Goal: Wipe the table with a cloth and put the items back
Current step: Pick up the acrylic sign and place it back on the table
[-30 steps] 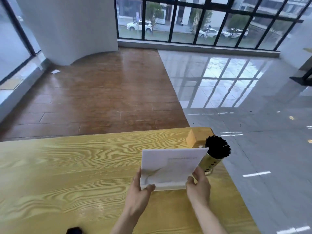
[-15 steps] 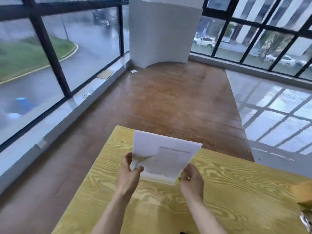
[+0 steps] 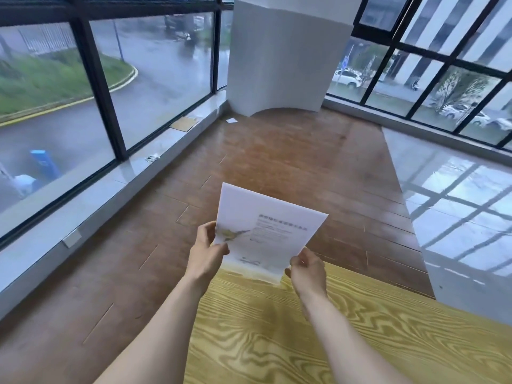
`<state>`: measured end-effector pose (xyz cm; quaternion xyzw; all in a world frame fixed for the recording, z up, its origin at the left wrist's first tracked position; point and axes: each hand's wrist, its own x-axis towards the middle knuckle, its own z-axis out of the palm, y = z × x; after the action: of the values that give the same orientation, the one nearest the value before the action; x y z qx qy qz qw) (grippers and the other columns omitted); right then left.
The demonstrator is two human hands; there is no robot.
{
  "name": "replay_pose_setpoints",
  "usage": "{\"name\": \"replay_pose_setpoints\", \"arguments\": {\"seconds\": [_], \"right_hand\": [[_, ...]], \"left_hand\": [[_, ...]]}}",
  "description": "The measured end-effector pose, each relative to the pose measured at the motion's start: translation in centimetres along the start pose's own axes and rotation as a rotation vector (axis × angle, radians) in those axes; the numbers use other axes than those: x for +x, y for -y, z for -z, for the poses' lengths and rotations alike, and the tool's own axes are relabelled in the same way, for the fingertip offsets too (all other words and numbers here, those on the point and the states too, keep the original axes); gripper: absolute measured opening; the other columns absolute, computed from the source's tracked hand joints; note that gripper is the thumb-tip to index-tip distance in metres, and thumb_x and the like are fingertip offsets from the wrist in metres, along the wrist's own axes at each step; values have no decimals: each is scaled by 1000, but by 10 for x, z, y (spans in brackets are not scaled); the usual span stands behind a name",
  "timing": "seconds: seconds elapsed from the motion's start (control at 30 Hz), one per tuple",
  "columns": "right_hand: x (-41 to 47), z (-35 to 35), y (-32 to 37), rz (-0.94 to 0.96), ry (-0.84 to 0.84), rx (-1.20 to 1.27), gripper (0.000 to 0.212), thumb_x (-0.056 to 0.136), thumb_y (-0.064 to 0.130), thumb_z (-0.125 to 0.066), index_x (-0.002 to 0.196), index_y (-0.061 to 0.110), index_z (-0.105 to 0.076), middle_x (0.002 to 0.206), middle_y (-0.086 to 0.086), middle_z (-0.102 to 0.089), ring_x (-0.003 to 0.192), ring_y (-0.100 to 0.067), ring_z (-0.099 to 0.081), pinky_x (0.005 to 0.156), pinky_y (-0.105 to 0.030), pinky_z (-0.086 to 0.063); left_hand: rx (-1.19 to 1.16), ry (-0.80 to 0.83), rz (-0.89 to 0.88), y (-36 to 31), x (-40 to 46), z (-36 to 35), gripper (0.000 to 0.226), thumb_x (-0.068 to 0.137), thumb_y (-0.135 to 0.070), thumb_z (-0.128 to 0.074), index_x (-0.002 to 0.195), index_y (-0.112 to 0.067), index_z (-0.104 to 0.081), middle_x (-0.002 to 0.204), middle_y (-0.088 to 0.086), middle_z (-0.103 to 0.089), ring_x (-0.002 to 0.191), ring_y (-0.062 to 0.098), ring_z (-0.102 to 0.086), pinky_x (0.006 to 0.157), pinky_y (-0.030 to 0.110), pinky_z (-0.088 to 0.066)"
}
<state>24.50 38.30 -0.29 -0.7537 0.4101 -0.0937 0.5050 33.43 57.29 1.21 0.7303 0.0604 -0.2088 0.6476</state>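
Note:
I hold a white printed booklet (image 3: 267, 234) with both hands above the far left corner of the yellow wood-grain table (image 3: 304, 333). My left hand (image 3: 206, 253) grips its left edge, thumb on the front. My right hand (image 3: 306, 268) pinches its lower right corner. The booklet is tilted, with its top edge leaning away from me over the floor. No cloth is in view.
Beyond the table's far edge lies brown wooden floor (image 3: 277, 162), with glossy grey tiles (image 3: 457, 195) to the right. Tall black-framed windows (image 3: 97, 79) run along the left and back. A white curved pillar (image 3: 279, 56) stands in the corner.
The view has swung left, from the table's right corner with the black brush holder to its left corner. The booklet has travelled left with both hands and now hangs over the table's far edge.

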Motion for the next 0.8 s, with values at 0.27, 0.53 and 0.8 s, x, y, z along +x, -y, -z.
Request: {"name": "replay_pose_setpoints", "arguments": {"seconds": [0.27, 0.53, 0.8], "right_hand": [[24, -25, -1, -81, 13, 34, 22, 82, 19, -47, 91, 19, -67, 96, -9, -70, 93, -33, -68, 87, -58, -57], [19, -16, -3, -105, 79, 5, 26, 90, 16, -50, 106, 23, -69, 118, -14, -71, 103, -35, -67, 95, -55, -54], [-5, 47, -30, -185, 132, -52, 56, 100, 22, -53, 154, 14, -41, 153, -7, -50, 138, -23, -52, 101, -21, -37]], "left_hand": [[4, 51, 41, 23, 44, -4, 72, 63, -16, -57, 132, -36, -47, 140, -9, -58, 137, 14, -49, 111, 49, -44], [75, 15, 21, 30, 37, -11, 78, 75, -6, -58, 146, -33, -37, 152, -8, -48, 128, 9, -45, 102, 37, -38], [201, -120, 77, 49, -10, -45, 76, 83, -20, -61, 154, -22, -31, 155, 1, -47, 136, 25, -48, 102, 40, -40]]}}
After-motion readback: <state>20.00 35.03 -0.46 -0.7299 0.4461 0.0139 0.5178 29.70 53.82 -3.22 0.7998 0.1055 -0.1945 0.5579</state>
